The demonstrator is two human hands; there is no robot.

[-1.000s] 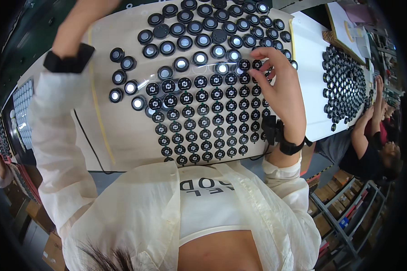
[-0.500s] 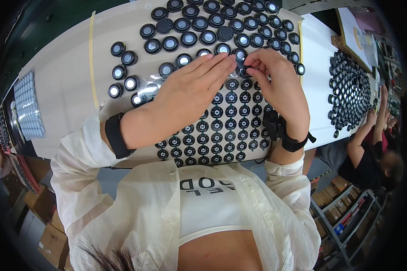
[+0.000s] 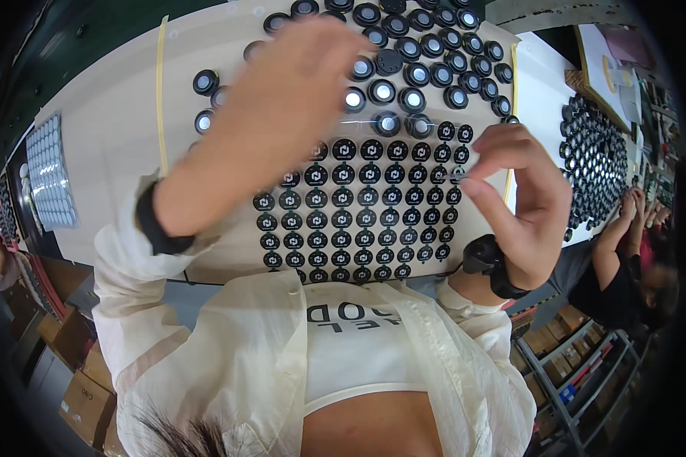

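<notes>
A clear sheet of round black labels (image 3: pixel 368 175), each with a white mark, lies in front of me in rows. At its right edge, the thumb and forefinger of my right hand (image 3: pixel 522 190) pinch at a round label. Whether they grip the sheet too is hard to tell. My left hand (image 3: pixel 301 72), smeared by motion, is over the black round discs at the far left of the sheet and hides some of them. Several discs with pale grey centres (image 3: pixel 411 99) stand beyond the sheet, two of them (image 3: pixel 386 123) at its far edge.
Yellow tape strips (image 3: pixel 161 99) run along the left and right of the work surface. A pack of pale round pieces (image 3: pixel 49 171) lies far left. On the white table at right, many black discs (image 3: pixel 593 164) are crowded near another person's hands (image 3: pixel 633 204).
My left hand has lifted off the discs at the sheet's far edge and moved away and to the left. My right hand has come nearer and to the right, from a disc to the sheet's edge.
</notes>
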